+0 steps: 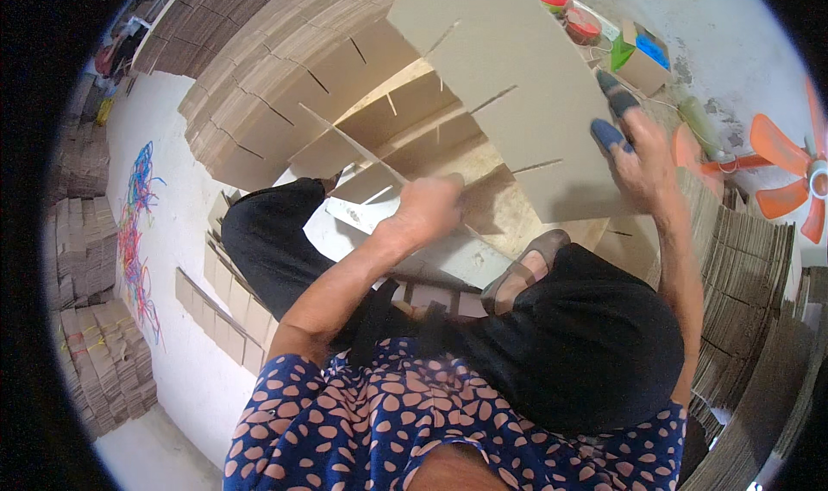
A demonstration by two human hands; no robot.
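My right hand [642, 163], dark covers on some fingertips, grips the right edge of a large slotted cardboard sheet [509, 77]. The sheet stands tilted in front of me, with several narrow slots cut in it. My left hand [427, 206], slightly blurred, is closed around the near end of a thin cardboard strip [358, 150], which reaches away to the upper left. Beyond the strip, more slotted cardboard dividers [414, 116] stand over a pale wooden surface [500, 202]. My left fingertips are partly hidden.
A tall stack of slotted cardboard [259, 103] rises at the far left, and another stack [742, 284] stands at the right. An orange fan [780, 167] is on the right. Coloured strings [138, 232] lie at the left. My sandalled foot [526, 275] is below the sheet.
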